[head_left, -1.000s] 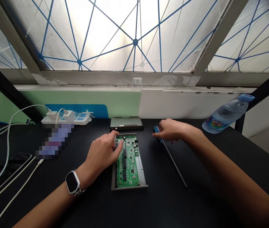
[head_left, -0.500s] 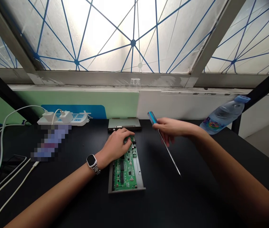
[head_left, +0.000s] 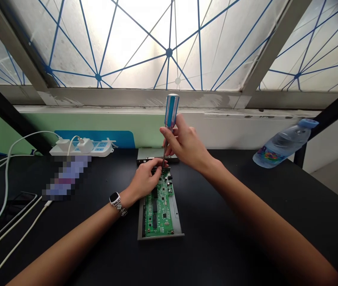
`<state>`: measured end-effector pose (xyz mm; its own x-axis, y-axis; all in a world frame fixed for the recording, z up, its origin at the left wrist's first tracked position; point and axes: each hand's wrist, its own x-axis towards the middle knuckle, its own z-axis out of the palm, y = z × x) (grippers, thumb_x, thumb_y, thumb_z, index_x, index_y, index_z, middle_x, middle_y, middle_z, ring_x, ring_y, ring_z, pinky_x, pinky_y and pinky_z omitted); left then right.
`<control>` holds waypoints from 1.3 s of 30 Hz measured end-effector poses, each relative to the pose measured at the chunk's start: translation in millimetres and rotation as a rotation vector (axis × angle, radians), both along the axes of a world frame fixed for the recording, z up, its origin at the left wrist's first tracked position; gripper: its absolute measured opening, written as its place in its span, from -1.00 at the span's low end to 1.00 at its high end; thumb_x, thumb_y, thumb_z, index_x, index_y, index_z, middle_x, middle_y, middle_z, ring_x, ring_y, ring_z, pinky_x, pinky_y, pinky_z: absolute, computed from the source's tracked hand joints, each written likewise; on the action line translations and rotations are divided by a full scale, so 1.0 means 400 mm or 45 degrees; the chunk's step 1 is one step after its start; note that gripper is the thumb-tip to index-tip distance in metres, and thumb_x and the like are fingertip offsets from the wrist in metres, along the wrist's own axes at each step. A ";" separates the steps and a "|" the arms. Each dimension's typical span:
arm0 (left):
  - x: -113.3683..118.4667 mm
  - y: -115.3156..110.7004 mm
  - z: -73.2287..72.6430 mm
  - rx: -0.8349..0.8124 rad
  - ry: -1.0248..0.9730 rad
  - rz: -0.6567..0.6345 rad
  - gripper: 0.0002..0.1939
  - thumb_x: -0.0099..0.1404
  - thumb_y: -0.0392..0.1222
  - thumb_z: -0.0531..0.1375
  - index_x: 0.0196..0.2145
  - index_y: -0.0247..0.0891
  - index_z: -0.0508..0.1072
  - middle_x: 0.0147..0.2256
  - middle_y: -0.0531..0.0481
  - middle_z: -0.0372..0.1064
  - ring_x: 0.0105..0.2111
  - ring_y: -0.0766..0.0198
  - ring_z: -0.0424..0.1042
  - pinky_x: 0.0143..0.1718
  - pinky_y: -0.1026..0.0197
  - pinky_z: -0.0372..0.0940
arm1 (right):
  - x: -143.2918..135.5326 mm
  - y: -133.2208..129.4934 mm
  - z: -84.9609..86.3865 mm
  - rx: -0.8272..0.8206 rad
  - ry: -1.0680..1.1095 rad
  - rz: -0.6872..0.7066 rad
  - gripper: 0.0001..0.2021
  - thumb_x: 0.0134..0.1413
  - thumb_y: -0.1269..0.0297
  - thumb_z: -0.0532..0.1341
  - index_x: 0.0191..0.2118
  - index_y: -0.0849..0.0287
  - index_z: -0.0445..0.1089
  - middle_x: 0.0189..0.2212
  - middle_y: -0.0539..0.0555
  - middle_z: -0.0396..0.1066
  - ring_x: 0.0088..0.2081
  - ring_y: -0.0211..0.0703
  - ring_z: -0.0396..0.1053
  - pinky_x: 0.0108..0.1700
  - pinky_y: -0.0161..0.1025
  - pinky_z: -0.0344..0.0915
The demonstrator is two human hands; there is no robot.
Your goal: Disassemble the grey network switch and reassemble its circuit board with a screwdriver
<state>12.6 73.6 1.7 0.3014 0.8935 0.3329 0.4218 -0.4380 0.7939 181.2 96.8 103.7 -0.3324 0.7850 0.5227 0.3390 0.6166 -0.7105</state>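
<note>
- The screwdriver (head_left: 171, 111) now stands nearly upright over the far end of the green circuit board (head_left: 158, 210); half a second ago it slanted in the air to the right of the board, and a second ago its shaft lay low over the tabletop.
- The right hand (head_left: 187, 143) has moved inward with it from the right side. Its thumb and fingers close around the lower part of the blue-and-clear handle and the top of the shaft.
- The left hand (head_left: 146, 178) reaches over the board's far left part, thumb and fingers curled close around the screwdriver's lower end. Whether they pinch the shaft or something small cannot be told. A second ago this hand was farther left, at the board's edge; its place is about the same as half a second ago.
- The tip of the screwdriver is hidden among the left fingers, so its contact with the board cannot be told.
- The circuit board lies flat in its open metal chassis (head_left: 175, 214) on the black table (head_left: 216, 206), in the same place as before.
- The flat metal case (head_left: 151, 153) stays just behind the chassis, partly covered by the hands.
- The white power strip (head_left: 103, 149) at the far left and the tilted water bottle (head_left: 285, 143) at the far right are unchanged.
</note>
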 end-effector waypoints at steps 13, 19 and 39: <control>-0.001 0.005 -0.013 0.131 0.153 0.028 -0.72 0.46 -0.32 0.09 -0.06 -0.18 0.59 0.10 -0.07 0.49 0.06 0.08 0.52 0.16 0.01 0.39 | 0.011 -0.016 -0.021 -0.037 -0.160 -0.015 -0.75 0.44 0.08 0.09 -0.21 0.04 0.00 -0.45 -0.04 0.39 -0.53 -0.22 0.39 -0.47 -0.24 0.24; -0.004 0.004 -0.013 0.122 0.190 0.021 -0.72 0.46 -0.30 0.08 -0.05 -0.18 0.58 0.08 -0.08 0.49 0.02 0.09 0.53 0.11 0.03 0.40 | 0.019 -0.017 -0.024 -0.117 -0.103 0.022 -0.71 0.42 0.00 0.10 -0.20 0.03 0.01 -0.43 -0.07 0.41 -0.58 -0.24 0.43 -0.52 -0.27 0.29; 0.002 0.014 0.037 0.017 -0.032 -0.165 -0.81 0.51 -0.17 0.10 -0.07 -0.21 0.50 -0.10 -0.08 0.61 -0.04 0.09 0.59 -0.04 0.10 0.43 | 0.032 -0.007 -0.019 -0.289 -0.033 0.263 -0.72 0.43 -0.01 0.09 -0.12 0.12 0.21 -0.28 0.05 0.53 -0.47 -0.28 0.48 -0.40 -0.29 0.42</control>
